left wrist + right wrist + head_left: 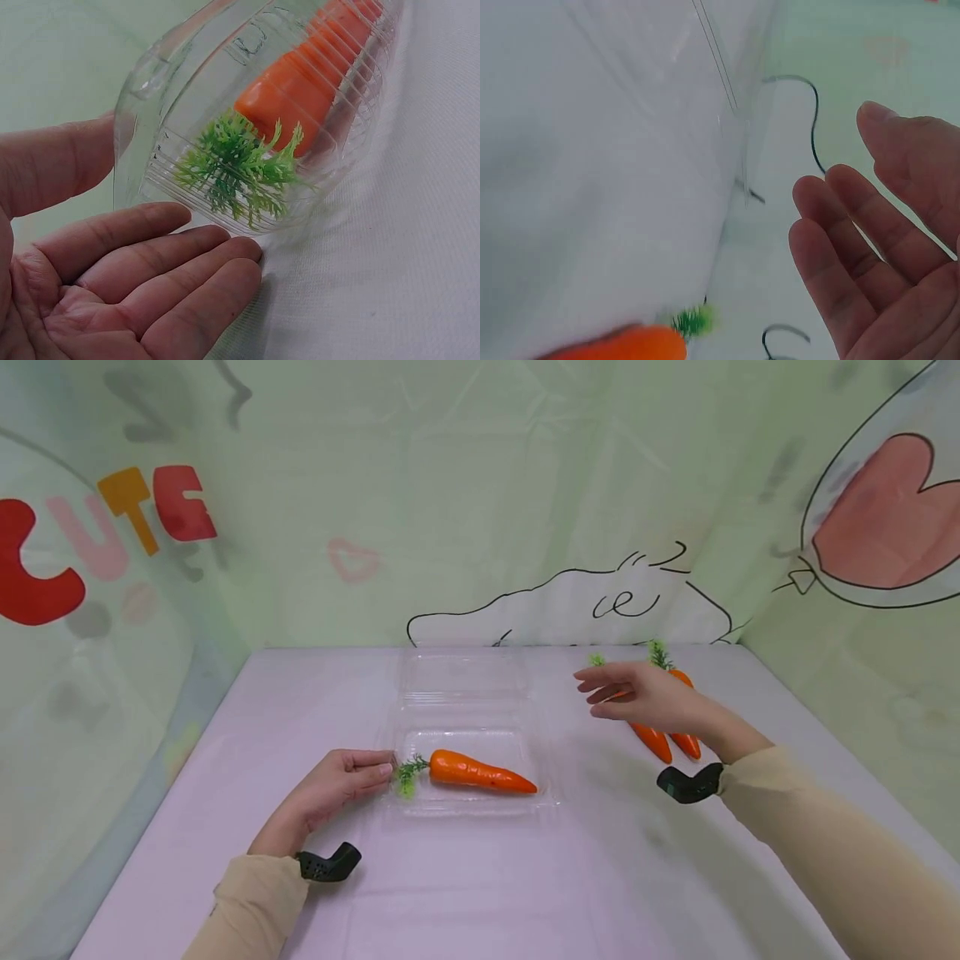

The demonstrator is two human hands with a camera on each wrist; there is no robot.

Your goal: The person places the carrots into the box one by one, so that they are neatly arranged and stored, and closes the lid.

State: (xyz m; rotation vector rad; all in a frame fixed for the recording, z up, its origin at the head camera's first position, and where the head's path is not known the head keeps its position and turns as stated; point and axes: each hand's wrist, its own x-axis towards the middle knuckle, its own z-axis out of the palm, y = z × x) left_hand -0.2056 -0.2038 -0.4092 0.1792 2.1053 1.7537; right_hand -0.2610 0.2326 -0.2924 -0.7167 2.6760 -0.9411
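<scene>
"Done?"
"One carrot point(480, 772) in box point(495, 741), lid point(465, 677) folded back toward twelve o'clock."
"Remaining?"
"Apparently two carrots point(651, 743), outside at two o'clock."
"Grips?"
"Left hand point(339, 785) unclenched, touching box edge; right hand point(651, 695) loose, empty."

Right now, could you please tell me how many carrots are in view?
3: one carrot in the clear container; a second carrot and a third carrot on the table, both partly hidden by the right hand.

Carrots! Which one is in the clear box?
The carrot by the left hand: it alone lies in the box. The other two carrots lie outside it, by the right hand.
</scene>
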